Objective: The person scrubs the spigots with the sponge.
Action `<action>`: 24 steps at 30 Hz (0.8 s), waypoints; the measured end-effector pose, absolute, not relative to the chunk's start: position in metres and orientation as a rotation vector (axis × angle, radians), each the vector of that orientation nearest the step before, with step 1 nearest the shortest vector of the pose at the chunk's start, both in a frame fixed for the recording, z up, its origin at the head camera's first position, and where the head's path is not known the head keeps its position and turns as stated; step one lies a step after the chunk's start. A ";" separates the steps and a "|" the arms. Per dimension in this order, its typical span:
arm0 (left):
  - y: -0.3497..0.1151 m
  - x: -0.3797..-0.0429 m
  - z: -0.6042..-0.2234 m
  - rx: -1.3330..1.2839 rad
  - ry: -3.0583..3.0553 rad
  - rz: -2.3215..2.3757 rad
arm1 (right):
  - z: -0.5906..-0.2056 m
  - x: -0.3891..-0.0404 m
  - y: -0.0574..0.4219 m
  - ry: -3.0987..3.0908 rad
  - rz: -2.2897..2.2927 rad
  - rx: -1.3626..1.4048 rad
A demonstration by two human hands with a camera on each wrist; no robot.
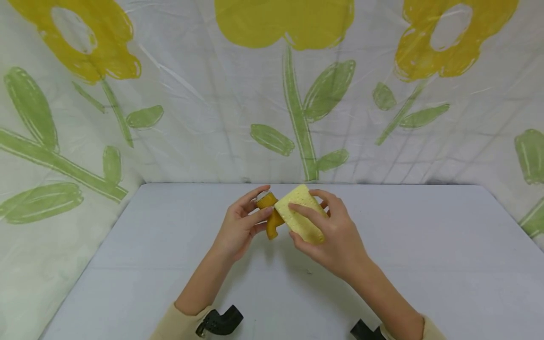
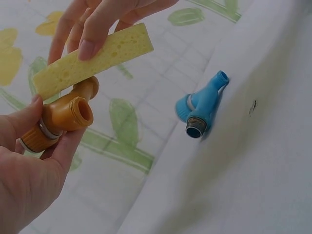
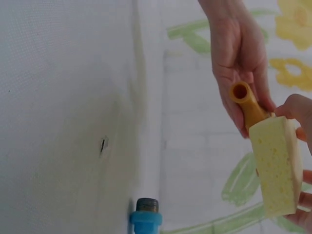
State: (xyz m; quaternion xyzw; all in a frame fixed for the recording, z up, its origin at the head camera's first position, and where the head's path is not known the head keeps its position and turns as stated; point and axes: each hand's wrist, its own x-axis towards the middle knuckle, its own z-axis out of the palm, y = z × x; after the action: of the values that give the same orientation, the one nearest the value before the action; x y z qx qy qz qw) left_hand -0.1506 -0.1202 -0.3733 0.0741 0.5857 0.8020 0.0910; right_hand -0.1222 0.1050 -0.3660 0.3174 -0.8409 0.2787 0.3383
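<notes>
My left hand point(image 1: 238, 226) grips an orange-yellow tap point(image 2: 63, 113) by its ribbed knob end, thumb on one side and fingers on the other. The open spout of the tap point(image 3: 240, 91) shows in the right wrist view. A pale yellow sponge point(image 1: 301, 215) with small holes is held by its edges in my right hand point(image 1: 333, 231), with the index finger lying across its face. In the left wrist view the sponge point(image 2: 92, 61) lies against the tap, overlapping its upper side. Both things are held above the table.
On the white table point(image 1: 140, 283) stands a second tap, blue with a threaded metal end point(image 2: 201, 105), hidden behind the hands in the head view. A small dark mark point(image 2: 253, 107) shows on the tabletop. Behind hangs a white sheet point(image 1: 195, 141) with painted flowers.
</notes>
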 end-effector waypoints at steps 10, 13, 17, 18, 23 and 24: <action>-0.118 -0.150 -0.373 0.219 1.700 2.398 | -0.368 -0.121 0.101 -2.192 0.704 0.828; -0.118 -0.149 -0.372 0.237 1.682 2.390 | -0.368 -0.120 0.101 -2.193 0.708 0.831; -0.120 -0.148 -0.371 0.264 1.652 2.380 | -0.368 -0.119 0.100 -2.190 0.726 0.841; -0.120 -0.149 -0.371 0.268 1.650 2.379 | -0.367 -0.119 0.101 -2.193 0.729 0.841; -0.123 -0.149 -0.367 0.281 1.658 2.395 | -0.366 -0.120 0.104 -2.190 0.727 0.818; -0.123 -0.148 -0.367 0.283 1.660 2.398 | -0.366 -0.121 0.105 -2.187 0.731 0.809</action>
State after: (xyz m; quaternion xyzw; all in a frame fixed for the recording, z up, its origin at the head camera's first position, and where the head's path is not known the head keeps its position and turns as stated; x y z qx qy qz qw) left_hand -0.1485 -0.1234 -0.3666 0.0961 0.5634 0.8138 0.1056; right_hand -0.1209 0.1055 -0.3661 0.3112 -0.8411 0.2811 0.3416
